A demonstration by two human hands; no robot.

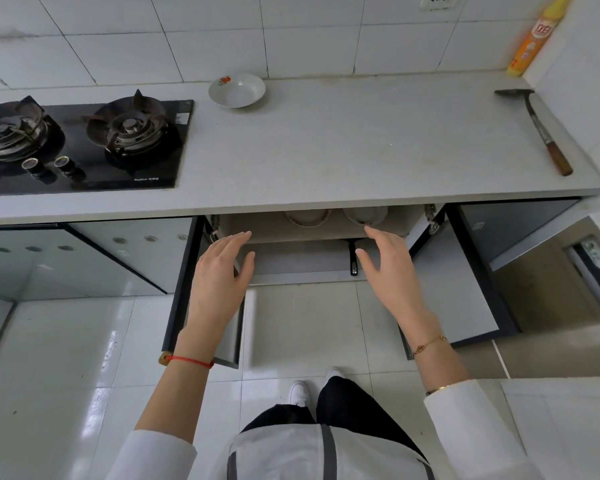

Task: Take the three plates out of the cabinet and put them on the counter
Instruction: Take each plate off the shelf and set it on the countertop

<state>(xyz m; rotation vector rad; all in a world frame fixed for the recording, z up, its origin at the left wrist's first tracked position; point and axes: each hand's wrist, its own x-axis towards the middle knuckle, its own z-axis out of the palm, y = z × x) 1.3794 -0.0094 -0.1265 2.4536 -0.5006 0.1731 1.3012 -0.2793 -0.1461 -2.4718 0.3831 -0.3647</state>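
One white plate (pixel 237 90) with a red flower mark lies on the grey counter (pixel 343 143), near the back wall. Under the counter, the cabinet (pixel 291 230) stands with both doors swung open. On its upper shelf two more plates show their front rims: one with a reddish edge (pixel 309 218) and a white one (pixel 365 216) to its right; the counter edge hides the rest. My left hand (pixel 220 275) and my right hand (pixel 390 268) hover in front of the shelf, fingers spread, holding nothing and touching nothing.
A two-burner gas hob (pixel 80 143) takes up the counter's left. A spatula with a wooden handle (pixel 541 129) and a yellow bottle (pixel 534 36) sit at the far right. The open doors (pixel 184 289) (pixel 465 289) flank my arms. A black pan handle (pixel 353 258) sticks out of the lower shelf.
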